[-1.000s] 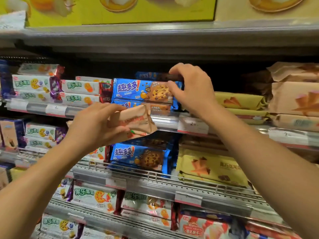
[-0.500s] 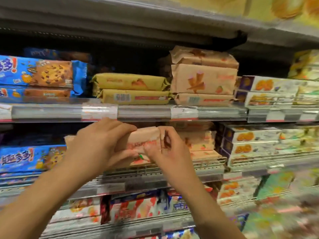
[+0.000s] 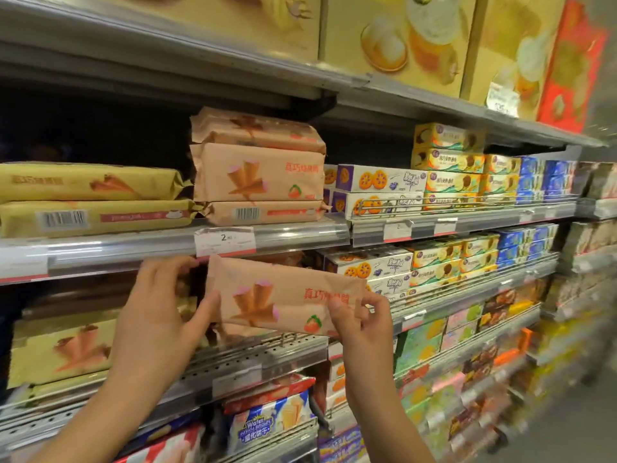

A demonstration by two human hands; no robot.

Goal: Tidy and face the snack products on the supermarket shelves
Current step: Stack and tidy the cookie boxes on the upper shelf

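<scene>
The left hand point(image 3: 157, 315) covered the left end of the pink cone pack point(image 3: 283, 300), and the right hand point(image 3: 362, 320) hid its lower right corner. Both forearms ran off the bottom edge. Behind the pack, the middle shelf point(image 3: 267, 354) held more pink packs that were mostly hidden. The back of the upper shelf point(image 3: 293, 228) at the left was too dark to read. The price label point(image 3: 225, 241) showed a "2" but its small print was illegible. The far-right products point(image 3: 561, 345) were smeared by blur. The yellow boxes point(image 3: 400, 41) were cut off by the top edge.
</scene>
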